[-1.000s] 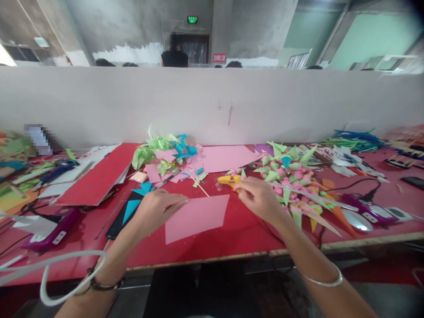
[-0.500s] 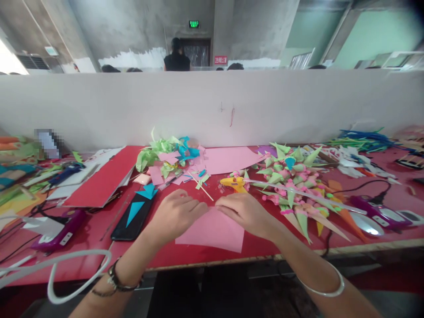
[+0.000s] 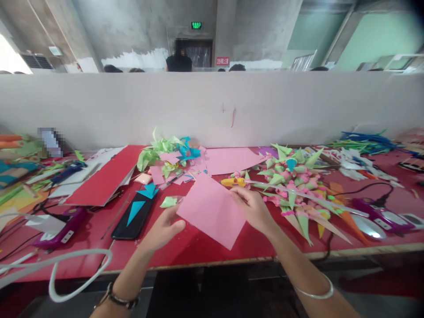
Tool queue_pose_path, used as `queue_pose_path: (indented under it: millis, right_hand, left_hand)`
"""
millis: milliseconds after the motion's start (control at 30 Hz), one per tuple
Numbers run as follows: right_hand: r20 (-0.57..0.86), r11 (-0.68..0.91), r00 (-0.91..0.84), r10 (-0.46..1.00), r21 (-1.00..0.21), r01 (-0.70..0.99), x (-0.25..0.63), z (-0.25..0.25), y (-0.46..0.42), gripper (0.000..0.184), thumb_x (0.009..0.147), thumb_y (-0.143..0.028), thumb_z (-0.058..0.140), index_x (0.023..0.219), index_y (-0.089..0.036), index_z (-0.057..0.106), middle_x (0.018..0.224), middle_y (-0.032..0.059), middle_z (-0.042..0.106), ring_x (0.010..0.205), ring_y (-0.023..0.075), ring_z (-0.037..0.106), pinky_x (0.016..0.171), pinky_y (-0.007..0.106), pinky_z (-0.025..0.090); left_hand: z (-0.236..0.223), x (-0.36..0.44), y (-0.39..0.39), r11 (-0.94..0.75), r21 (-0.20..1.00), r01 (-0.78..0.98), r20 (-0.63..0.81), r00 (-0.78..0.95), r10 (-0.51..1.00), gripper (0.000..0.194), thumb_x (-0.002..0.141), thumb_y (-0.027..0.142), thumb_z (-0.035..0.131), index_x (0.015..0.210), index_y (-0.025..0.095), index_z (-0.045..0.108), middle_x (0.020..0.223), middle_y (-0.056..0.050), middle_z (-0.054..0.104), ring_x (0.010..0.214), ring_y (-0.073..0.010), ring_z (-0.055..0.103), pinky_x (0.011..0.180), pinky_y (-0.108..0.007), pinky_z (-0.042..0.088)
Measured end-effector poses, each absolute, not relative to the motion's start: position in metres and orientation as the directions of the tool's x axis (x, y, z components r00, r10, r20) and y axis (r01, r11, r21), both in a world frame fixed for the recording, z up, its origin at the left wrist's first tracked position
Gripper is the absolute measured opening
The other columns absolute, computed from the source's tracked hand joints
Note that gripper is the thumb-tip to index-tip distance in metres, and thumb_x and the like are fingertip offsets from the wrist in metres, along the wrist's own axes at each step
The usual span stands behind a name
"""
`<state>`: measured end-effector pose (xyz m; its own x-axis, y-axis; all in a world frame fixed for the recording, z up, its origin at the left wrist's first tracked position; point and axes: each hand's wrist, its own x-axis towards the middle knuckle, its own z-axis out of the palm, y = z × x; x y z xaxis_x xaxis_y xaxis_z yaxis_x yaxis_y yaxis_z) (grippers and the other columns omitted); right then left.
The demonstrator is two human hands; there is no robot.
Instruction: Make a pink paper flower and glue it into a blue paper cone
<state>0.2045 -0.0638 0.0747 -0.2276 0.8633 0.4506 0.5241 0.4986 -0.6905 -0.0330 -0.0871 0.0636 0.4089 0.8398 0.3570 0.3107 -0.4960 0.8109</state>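
A roughly square sheet of pink paper [image 3: 212, 210] is tilted with one corner toward me, above the red table. My right hand [image 3: 254, 208] pinches its right edge between thumb and fingers. At the sheet's left corner is my left hand [image 3: 163, 229], thumb and fingers apart; whether the fingertips touch the paper I cannot tell. Just behind my right hand lies a yellow glue gun [image 3: 232, 182] with a long clear glue stick [image 3: 308, 194] reaching right. A light green paper scrap [image 3: 168, 202] rests behind my left hand.
Green and pink paper cones [image 3: 294, 176] are heaped at right, beside a purple power strip [image 3: 376, 214]. A black phone [image 3: 130, 218] bearing blue paper triangles [image 3: 135, 212] lies left. Behind are a larger pink sheet [image 3: 228, 160], crumpled green paper [image 3: 162, 148] and a pale partition [image 3: 149, 108].
The pink sheet was flat on the table; it has been turned and tilted up. My hands came together over its far edge, then parted. The green scrap has shifted left.
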Motion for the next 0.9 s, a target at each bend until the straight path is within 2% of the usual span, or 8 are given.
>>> queue_pose_path:
  millis: [67, 167, 267, 367, 433, 500, 667, 900]
  right_hand:
    - [0.438, 0.469, -0.191, 0.879, -0.711, 0.524, 0.202, 0.069, -0.061, 0.023, 0.085, -0.028, 0.037, 0.069, -0.017, 0.051, 0.053, -0.0029, 0.044, 0.047, 0.0095, 0.041, 0.044, 0.021, 0.029]
    - [0.417, 0.450, -0.189, 0.889, -0.717, 0.533, 0.198, 0.063, -0.058, 0.022, 0.084, -0.027, 0.037, 0.073, -0.017, 0.052, 0.058, -0.0008, 0.049, 0.052, 0.0115, 0.047, 0.048, 0.022, 0.035]
    - [0.520, 0.491, -0.152, 0.840, -0.612, 0.620, 0.189, 0.061, -0.060, 0.015, 0.081, -0.023, 0.041, 0.089, -0.017, 0.052, 0.080, 0.0062, 0.057, 0.076, 0.0188, 0.053, 0.070, 0.033, 0.043]
    - [0.672, 0.547, -0.098, 0.734, -0.500, 0.672, 0.177, 0.063, -0.072, 0.019, 0.079, -0.021, 0.046, 0.098, -0.017, 0.047, 0.095, 0.0107, 0.052, 0.097, 0.0240, 0.045, 0.085, 0.042, 0.036]
    - [0.659, 0.630, -0.188, 0.728, -0.535, 0.563, 0.168, 0.066, -0.082, 0.019, 0.078, -0.023, 0.049, 0.096, -0.019, 0.044, 0.092, 0.0081, 0.049, 0.091, 0.0206, 0.047, 0.081, 0.037, 0.040]
    - [0.573, 0.645, -0.300, 0.763, -0.637, 0.422, 0.160, 0.070, -0.090, 0.030, 0.074, -0.027, 0.055, 0.099, -0.020, 0.040, 0.094, 0.0063, 0.045, 0.085, 0.0176, 0.048, 0.077, 0.033, 0.043]
    - [0.434, 0.528, -0.440, 0.786, -0.842, 0.114, 0.151, 0.074, -0.096, 0.044, 0.065, -0.030, 0.066, 0.095, -0.022, 0.035, 0.095, 0.0029, 0.040, 0.082, 0.0135, 0.048, 0.072, 0.029, 0.046]
    - [0.409, 0.471, -0.470, 0.782, -0.882, 0.018, 0.151, 0.072, -0.094, 0.033, 0.066, -0.021, 0.065, 0.086, -0.021, 0.038, 0.089, 0.0002, 0.039, 0.080, 0.0125, 0.046, 0.072, 0.028, 0.044]
  left_hand:
    - [0.063, -0.030, -0.091, -0.471, 0.835, 0.283, 0.318, 0.449, 0.835, 0.055, 0.074, 0.061, 0.037, 0.093, 0.013, 0.059, 0.081, -0.009, 0.064, 0.071, -0.0183, 0.058, 0.065, -0.029, 0.047]
    - [0.067, -0.025, -0.091, -0.436, 0.787, 0.437, 0.280, 0.377, 0.883, 0.038, 0.081, 0.045, 0.041, 0.070, 0.013, 0.059, 0.066, -0.005, 0.062, 0.061, -0.0138, 0.055, 0.059, -0.024, 0.043]
    - [0.069, -0.021, -0.088, -0.396, 0.724, 0.565, 0.293, 0.267, 0.918, 0.039, 0.084, 0.036, 0.039, 0.055, 0.014, 0.052, 0.053, 0.000, 0.054, 0.053, -0.0109, 0.051, 0.052, -0.021, 0.038]
    - [0.069, -0.016, -0.087, -0.396, 0.682, 0.614, 0.329, 0.226, 0.917, 0.037, 0.084, 0.033, 0.040, 0.053, 0.015, 0.049, 0.049, 0.002, 0.050, 0.049, -0.0097, 0.047, 0.048, -0.020, 0.034]
    - [0.071, -0.013, -0.089, -0.456, 0.654, 0.603, 0.377, 0.264, 0.888, 0.033, 0.084, 0.030, 0.040, 0.056, 0.015, 0.049, 0.053, 0.001, 0.051, 0.053, -0.0101, 0.047, 0.051, -0.021, 0.036]
    - [0.075, -0.010, -0.092, -0.552, 0.630, 0.546, 0.431, 0.344, 0.834, 0.030, 0.084, 0.028, 0.041, 0.059, 0.015, 0.051, 0.062, -0.001, 0.053, 0.062, -0.0117, 0.050, 0.060, -0.023, 0.039]
    - [0.080, -0.005, -0.097, -0.636, 0.694, 0.336, 0.500, 0.411, 0.763, 0.027, 0.083, 0.035, 0.041, 0.071, 0.016, 0.054, 0.091, -0.007, 0.051, 0.087, -0.0170, 0.047, 0.077, -0.028, 0.040]
    - [0.065, 0.001, -0.089, -0.563, 0.806, 0.183, 0.488, 0.333, 0.807, 0.032, 0.076, 0.047, 0.047, 0.065, 0.017, 0.050, 0.077, -0.003, 0.045, 0.077, -0.0161, 0.045, 0.070, -0.027, 0.039]
